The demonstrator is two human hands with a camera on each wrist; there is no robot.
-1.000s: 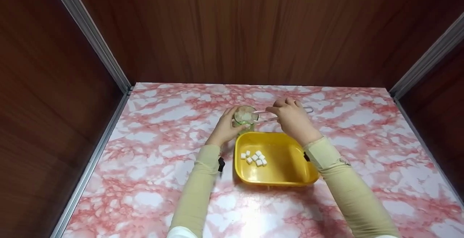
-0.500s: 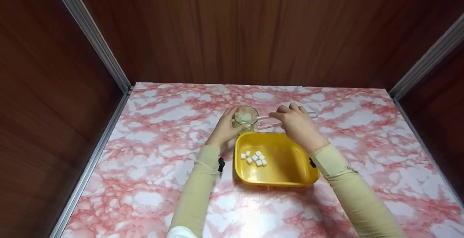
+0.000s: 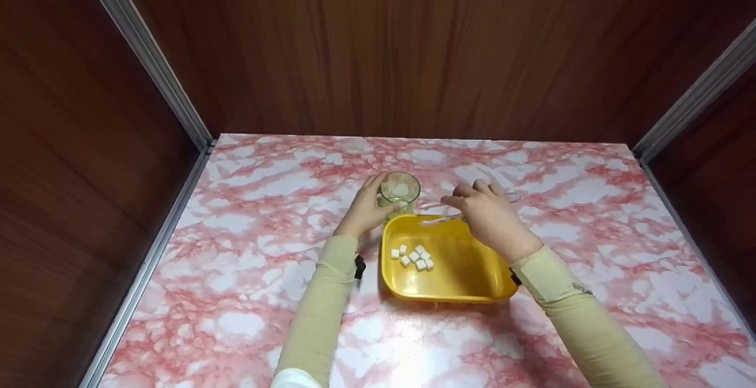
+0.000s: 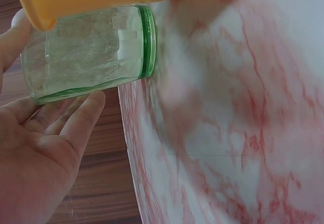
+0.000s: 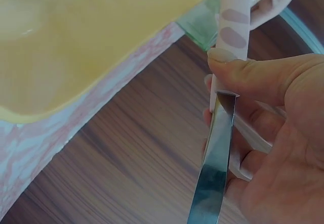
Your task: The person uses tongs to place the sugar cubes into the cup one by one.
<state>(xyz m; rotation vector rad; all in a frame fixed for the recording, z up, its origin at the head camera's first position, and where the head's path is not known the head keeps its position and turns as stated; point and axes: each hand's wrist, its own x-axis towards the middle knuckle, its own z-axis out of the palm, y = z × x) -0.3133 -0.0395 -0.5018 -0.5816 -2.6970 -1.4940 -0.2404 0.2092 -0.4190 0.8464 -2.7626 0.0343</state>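
My left hand (image 3: pixel 363 211) holds a clear green glass (image 3: pixel 401 187) that stands behind the tub's left end. In the left wrist view the fingers lie along one side of the glass (image 4: pixel 86 52) and the thumb is at the other. A whitish patch shows inside near its base; I cannot tell what it is. Pinched between thumb and fingers of my right hand (image 3: pixel 489 219) are tongs (image 3: pixel 442 219) with pale, spotted arms and a metal back (image 5: pixel 212 168). Their tips are apart over the tub's far rim, with nothing visible between them. Several white cubes (image 3: pixel 420 255) lie in the yellow tub (image 3: pixel 449 299).
The tub stands close in front of the glass, and in the left wrist view its edge (image 4: pixel 101 6) covers part of the glass. The pink and white marbled tabletop (image 3: pixel 248 270) ends at a dark wood-patterned back wall (image 3: pixel 413 51). Metal-edged side panels stand left and right.
My right hand has drawn the tongs away from the glass, rightward and toward me, to the tub's far rim. The left hand stays on the glass. The cubes in the tub look unmoved.
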